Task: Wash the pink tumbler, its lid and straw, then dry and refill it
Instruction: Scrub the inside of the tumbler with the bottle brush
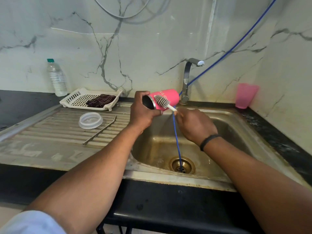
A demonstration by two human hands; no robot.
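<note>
The left hand (pixel 143 114) grips the pink metal tumbler (pixel 166 99) sideways over the steel sink (pixel 236 132); the right hand (pixel 194 124) pinches the white bristled bottle brush (pixel 163 102), bristles against the tumbler's outside. Clear round lid (pixel 90 120) and bent steel straw (pixel 101 130) lie left of both grips.

lid (pixel 90 120) and straw (pixel 101 130) on drainboard (pixel 50 142) left of sink (pixel 236 132), tray (pixel 77 97) behind them

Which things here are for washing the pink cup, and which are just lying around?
For the job: tumbler, brush, lid, straw, sink, tap, cloth.
Lying about: water bottle, pink plastic cup, blue hose.
</note>
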